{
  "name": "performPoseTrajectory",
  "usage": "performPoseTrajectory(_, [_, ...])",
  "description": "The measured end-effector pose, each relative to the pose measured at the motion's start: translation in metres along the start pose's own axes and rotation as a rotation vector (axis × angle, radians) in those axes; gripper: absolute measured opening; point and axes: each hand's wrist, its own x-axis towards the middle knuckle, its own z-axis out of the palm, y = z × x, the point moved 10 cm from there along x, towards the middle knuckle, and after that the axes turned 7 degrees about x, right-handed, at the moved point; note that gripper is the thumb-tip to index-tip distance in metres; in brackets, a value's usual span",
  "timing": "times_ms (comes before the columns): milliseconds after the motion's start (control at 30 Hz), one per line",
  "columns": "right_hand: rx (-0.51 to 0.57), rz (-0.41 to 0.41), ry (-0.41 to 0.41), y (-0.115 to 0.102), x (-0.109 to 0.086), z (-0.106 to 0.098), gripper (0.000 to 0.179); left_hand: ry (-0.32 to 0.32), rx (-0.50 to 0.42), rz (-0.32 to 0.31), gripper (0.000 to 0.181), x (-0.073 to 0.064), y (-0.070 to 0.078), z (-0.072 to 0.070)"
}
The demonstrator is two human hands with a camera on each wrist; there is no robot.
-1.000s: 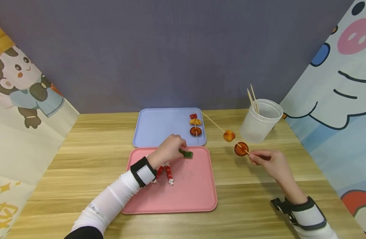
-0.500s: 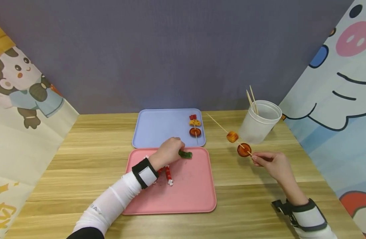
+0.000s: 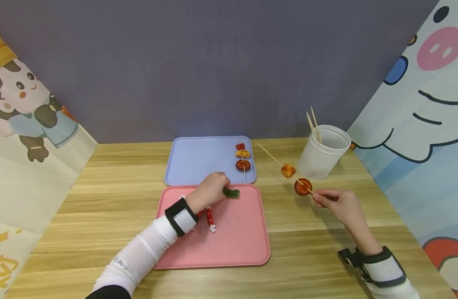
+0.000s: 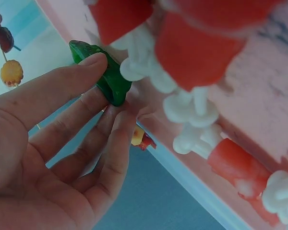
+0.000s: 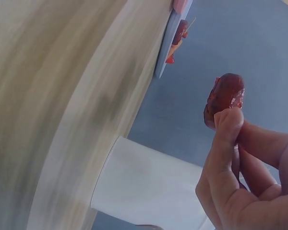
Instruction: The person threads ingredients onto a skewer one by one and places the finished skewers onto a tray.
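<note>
My left hand (image 3: 210, 190) is over the back part of the pink tray (image 3: 236, 245), pinching a green pepper piece (image 3: 231, 193) between thumb and fingers. The left wrist view shows the glossy green pepper piece (image 4: 113, 79) at the fingertips, beside red rolls with white mushroom tips (image 4: 242, 163). To the right of the tray, my right hand (image 3: 335, 203) pinches a wooden skewer (image 3: 268, 153) near its lower end. A round reddish-brown slice (image 3: 303, 187) sits on the skewer close to the fingers. Farther up it is an orange-brown chunk (image 3: 288, 170).
Behind the pink tray lies a blue tray (image 3: 199, 160). A skewer with a brown slice (image 3: 243, 165), a yellow piece (image 3: 242, 153) and a red piece rests at its right side. A white cup (image 3: 320, 155) holding several skewers stands at the back right.
The held skewer has shifted slightly right and then back left. My left hand keeps its pinch on the green pepper piece, nearly in place over the tray.
</note>
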Motion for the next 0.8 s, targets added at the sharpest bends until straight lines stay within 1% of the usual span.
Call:
performPoseTrajectory(67, [-0.012, -0.010, 0.011, -0.003, 0.000, 0.000, 0.027, 0.011, -0.029, -0.033, 0.010, 0.000, -0.004, -0.003])
performPoseTrajectory(133, [-0.022, -0.025, 0.023, -0.008, 0.001, 0.001, 0.026, 0.029, -0.089, -0.092, 0.011, -0.001, -0.012, -0.007])
performPoseTrajectory(267, [-0.029, -0.080, 0.042, -0.022, 0.002, 0.005, 0.021, 0.103, -0.288, -0.222, 0.014, -0.005, -0.031, -0.021])
performPoseTrajectory(367, [-0.016, -0.158, 0.054, -0.037, 0.005, 0.009, 0.015, 0.182, -0.419, -0.281, 0.017, -0.011, -0.043, -0.034])
performPoseTrajectory(467, [-0.012, -0.241, 0.075, -0.052, 0.006, 0.012, 0.010, 0.265, -0.511, -0.324, 0.018, -0.016, -0.054, -0.048])
performPoseTrajectory(567, [-0.004, -0.289, 0.087, -0.063, 0.007, 0.014, 0.007, 0.346, -0.597, -0.356, 0.020, -0.020, -0.063, -0.058])
performPoseTrajectory(633, [0.012, -0.300, 0.081, -0.069, 0.007, 0.017, 0.007, 0.395, -0.637, -0.369, 0.021, -0.023, -0.067, -0.065])
performPoseTrajectory(800, [0.058, -0.298, 0.055, -0.079, 0.006, 0.023, 0.007, 0.483, -0.711, -0.398, 0.022, -0.027, -0.076, -0.077])
